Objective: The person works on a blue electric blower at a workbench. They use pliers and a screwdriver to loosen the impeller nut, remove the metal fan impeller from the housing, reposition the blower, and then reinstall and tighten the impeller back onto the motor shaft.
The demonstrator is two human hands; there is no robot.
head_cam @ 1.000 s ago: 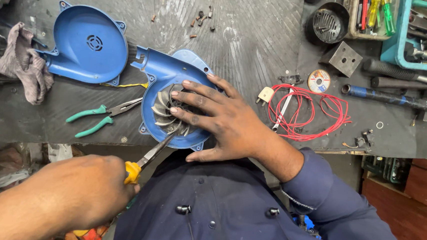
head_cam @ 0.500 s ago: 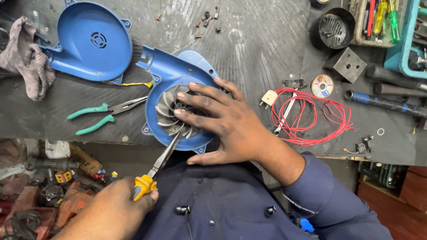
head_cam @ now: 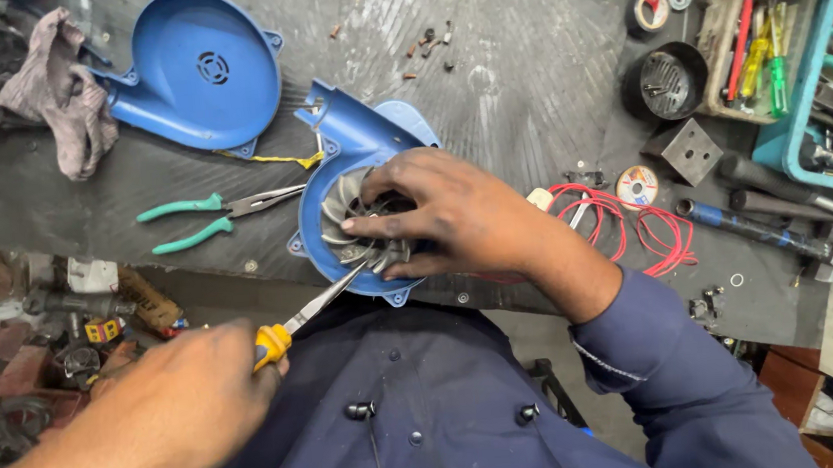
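The round blue plastic blower housing (head_cam: 327, 142) with its metal fan wheel (head_cam: 347, 224) lies at the frame's centre on the dark ribbed workbench (head_cam: 521, 51). The second blue housing shell (head_cam: 195, 69) sits upper left, a crumpled grey rag (head_cam: 59, 88) left of it. Green-handled pliers (head_cam: 205, 219) lie left of the fan. A coil of red wire (head_cam: 646, 228) lies right of centre, with the tray of screwdrivers (head_cam: 755, 39) at upper right.

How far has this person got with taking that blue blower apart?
Done: the blue cover is off and lies apart on the bench, with loose screws beyond the blower.

In hand: the right hand presses on the fan wheel in the blue housing, while the left hand works yellow-handled pliers at its rim.

Left: the fan wheel sits in the housing.
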